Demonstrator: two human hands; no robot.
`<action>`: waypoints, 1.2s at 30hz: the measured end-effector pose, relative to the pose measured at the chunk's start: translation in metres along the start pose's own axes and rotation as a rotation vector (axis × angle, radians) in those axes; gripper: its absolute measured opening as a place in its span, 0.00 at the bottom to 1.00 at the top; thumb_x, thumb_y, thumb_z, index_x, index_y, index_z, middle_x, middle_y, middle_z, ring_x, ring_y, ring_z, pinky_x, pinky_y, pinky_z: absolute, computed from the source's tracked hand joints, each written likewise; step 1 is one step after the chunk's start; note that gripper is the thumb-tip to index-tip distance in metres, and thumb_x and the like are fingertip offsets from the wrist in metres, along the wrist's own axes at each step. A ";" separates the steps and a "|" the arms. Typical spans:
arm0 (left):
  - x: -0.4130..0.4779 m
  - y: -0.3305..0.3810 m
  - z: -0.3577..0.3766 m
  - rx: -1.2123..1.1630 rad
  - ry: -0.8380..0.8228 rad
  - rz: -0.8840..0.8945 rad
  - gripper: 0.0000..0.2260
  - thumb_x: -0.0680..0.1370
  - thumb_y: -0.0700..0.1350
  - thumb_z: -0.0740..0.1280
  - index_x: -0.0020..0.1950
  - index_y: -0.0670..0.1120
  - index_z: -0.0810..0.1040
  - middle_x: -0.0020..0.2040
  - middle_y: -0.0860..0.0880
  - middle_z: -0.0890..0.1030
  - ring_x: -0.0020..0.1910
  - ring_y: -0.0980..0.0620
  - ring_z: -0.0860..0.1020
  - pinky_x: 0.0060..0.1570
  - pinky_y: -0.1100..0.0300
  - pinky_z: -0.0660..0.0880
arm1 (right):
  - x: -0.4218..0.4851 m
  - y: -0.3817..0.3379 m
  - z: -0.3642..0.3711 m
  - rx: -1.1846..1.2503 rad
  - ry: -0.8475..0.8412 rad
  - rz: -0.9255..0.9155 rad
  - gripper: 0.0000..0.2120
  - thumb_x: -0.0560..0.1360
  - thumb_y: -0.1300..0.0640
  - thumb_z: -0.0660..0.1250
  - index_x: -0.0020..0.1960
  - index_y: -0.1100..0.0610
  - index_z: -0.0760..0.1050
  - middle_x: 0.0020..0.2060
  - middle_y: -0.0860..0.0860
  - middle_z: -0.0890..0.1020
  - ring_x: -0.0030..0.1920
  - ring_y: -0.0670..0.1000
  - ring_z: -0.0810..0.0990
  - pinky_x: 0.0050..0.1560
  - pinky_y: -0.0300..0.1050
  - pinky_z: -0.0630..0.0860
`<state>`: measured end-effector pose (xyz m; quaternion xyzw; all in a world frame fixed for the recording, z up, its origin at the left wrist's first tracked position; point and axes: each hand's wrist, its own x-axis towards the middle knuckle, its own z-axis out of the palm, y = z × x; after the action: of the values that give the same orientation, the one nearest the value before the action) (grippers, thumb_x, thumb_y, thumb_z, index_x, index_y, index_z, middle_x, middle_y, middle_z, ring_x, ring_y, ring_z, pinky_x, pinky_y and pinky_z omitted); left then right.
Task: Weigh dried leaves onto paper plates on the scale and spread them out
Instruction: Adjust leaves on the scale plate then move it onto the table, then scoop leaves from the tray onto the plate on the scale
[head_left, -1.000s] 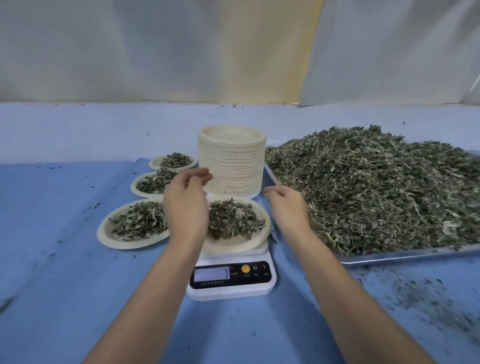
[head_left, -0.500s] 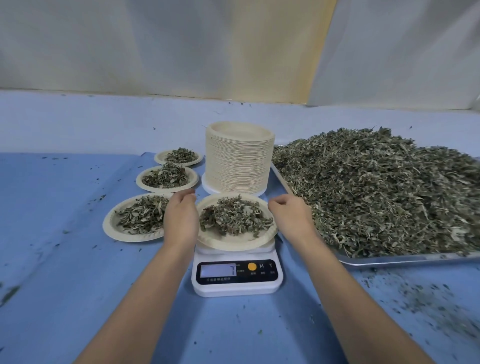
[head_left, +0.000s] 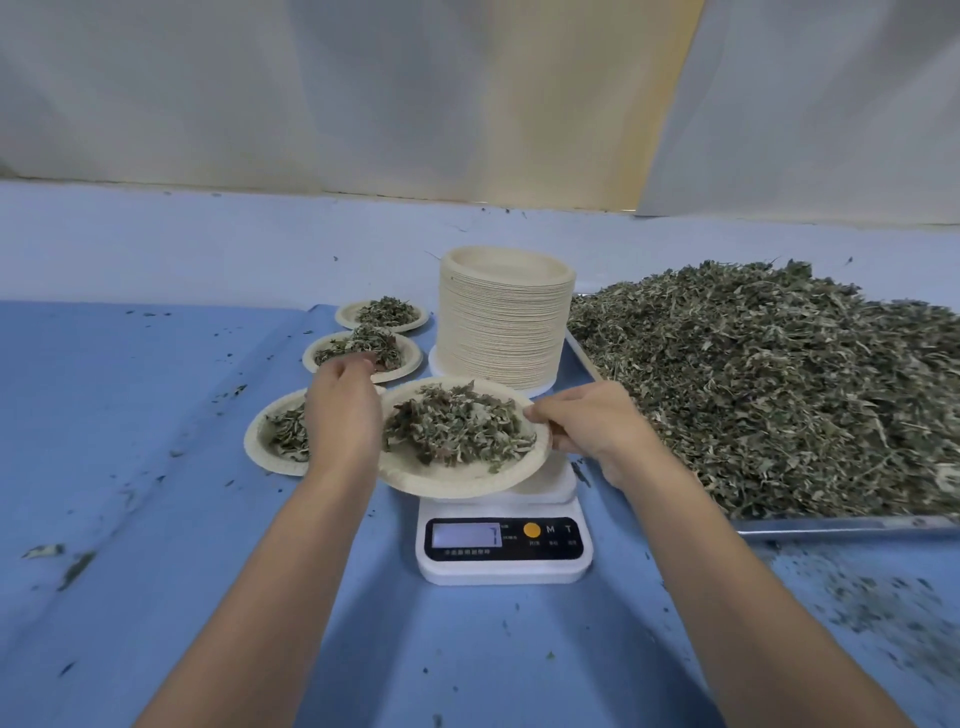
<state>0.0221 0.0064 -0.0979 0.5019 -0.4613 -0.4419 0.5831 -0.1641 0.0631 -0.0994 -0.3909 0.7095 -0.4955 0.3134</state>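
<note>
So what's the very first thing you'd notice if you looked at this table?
The huge heap of dried grey-green leaves on the metal tray fills the right side. Beside it, in the middle, stands a tall stack of cream paper plates. In front, the right hand pinches the rim of a leaf-filled round paper plate over the white digital scale, with the left hand at its other edge.

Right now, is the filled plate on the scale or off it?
Mostly off: the plate overhangs the scale leftward, right hand pinching its rim. Whether it touches the platform, cannot tell.
</note>
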 end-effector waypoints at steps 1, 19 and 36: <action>0.002 0.005 -0.005 0.018 0.029 0.037 0.13 0.78 0.42 0.57 0.58 0.48 0.78 0.50 0.55 0.77 0.46 0.58 0.74 0.47 0.58 0.66 | -0.001 -0.002 0.006 0.010 -0.004 0.007 0.03 0.68 0.65 0.73 0.36 0.64 0.82 0.40 0.61 0.85 0.44 0.59 0.84 0.51 0.57 0.80; 0.012 0.044 -0.079 -0.016 0.119 0.187 0.13 0.77 0.38 0.57 0.45 0.49 0.80 0.43 0.60 0.78 0.40 0.71 0.71 0.37 0.71 0.64 | -0.050 -0.026 0.141 -0.479 -0.410 -0.116 0.07 0.73 0.60 0.67 0.46 0.64 0.77 0.46 0.59 0.79 0.46 0.56 0.78 0.40 0.42 0.76; 0.014 0.035 -0.084 -0.073 0.126 0.104 0.13 0.77 0.37 0.57 0.46 0.47 0.81 0.46 0.55 0.80 0.44 0.64 0.74 0.42 0.67 0.69 | -0.061 -0.032 0.134 -0.696 -0.497 -0.146 0.02 0.70 0.62 0.65 0.40 0.62 0.76 0.28 0.54 0.70 0.26 0.50 0.67 0.22 0.36 0.61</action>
<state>0.1086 0.0110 -0.0675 0.4823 -0.4328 -0.3949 0.6512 -0.0142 0.0477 -0.1077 -0.6298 0.7078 -0.1388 0.2883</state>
